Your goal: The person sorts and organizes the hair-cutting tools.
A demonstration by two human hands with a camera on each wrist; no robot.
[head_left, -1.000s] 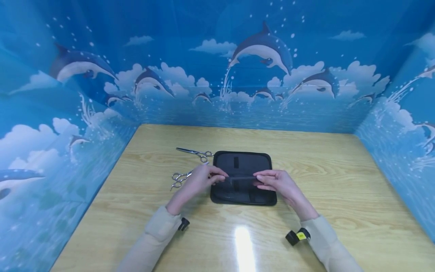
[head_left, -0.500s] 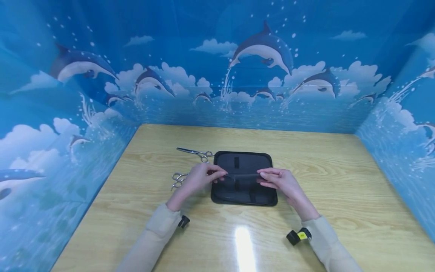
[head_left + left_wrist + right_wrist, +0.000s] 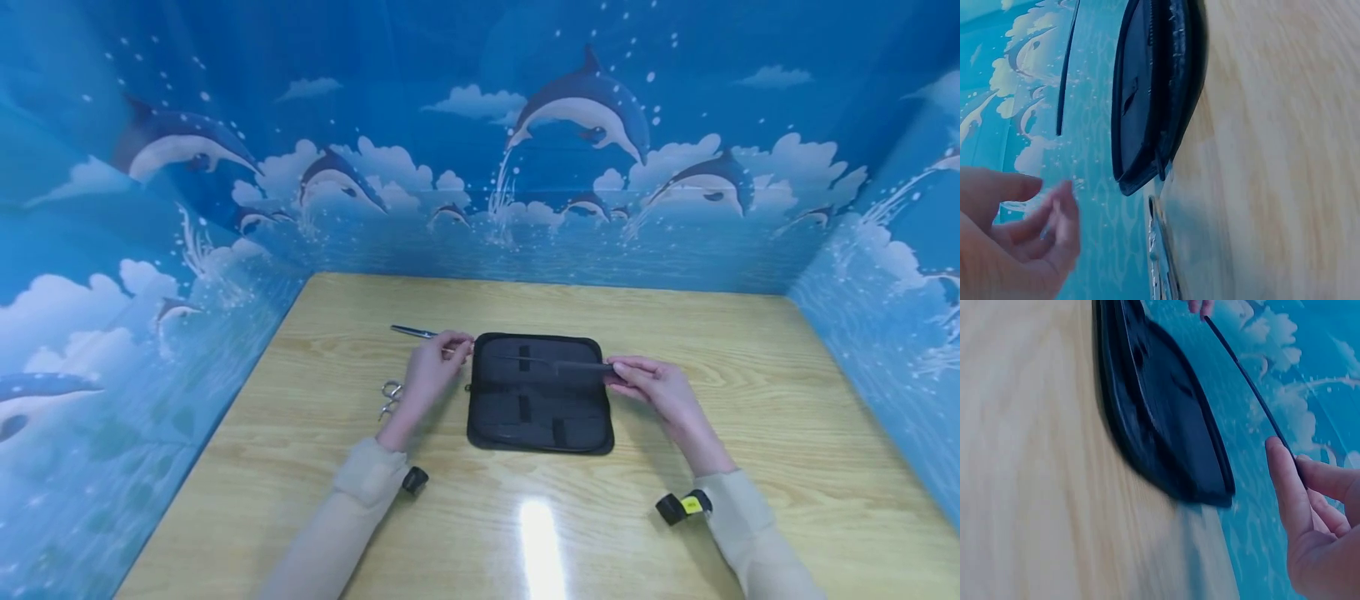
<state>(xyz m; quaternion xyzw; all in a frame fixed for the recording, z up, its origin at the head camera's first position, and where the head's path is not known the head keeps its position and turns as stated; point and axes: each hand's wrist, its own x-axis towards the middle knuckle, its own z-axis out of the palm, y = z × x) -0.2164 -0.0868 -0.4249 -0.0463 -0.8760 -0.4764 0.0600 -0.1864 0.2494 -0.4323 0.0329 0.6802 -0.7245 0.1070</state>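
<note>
My right hand (image 3: 663, 396) pinches one end of a thin black tail comb (image 3: 581, 367) between thumb and fingers. Its slender tail points left, above an opened black zip case (image 3: 577, 400) on the table. Seen edge-on in the right wrist view, the comb (image 3: 1244, 374) is a narrow dark strip, apart from the case (image 3: 1194, 447). My left hand (image 3: 427, 375) is beside the case's upper left corner, over the handles of a pair of scissors (image 3: 408, 331). In the left wrist view, its thumb and fingers (image 3: 1067, 219) are loosely bent with nothing between them.
Metal finger rings of a second pair of scissors (image 3: 391, 400) show left of the case, partly behind my left forearm. The wooden table (image 3: 750, 358) is bordered by blue dolphin-print walls (image 3: 480, 242). Elastic loops (image 3: 524, 408) line the case.
My left hand has let go of the comb and moved up and left towards the upper scissors. My right hand has drawn the comb to the right and slightly up.
</note>
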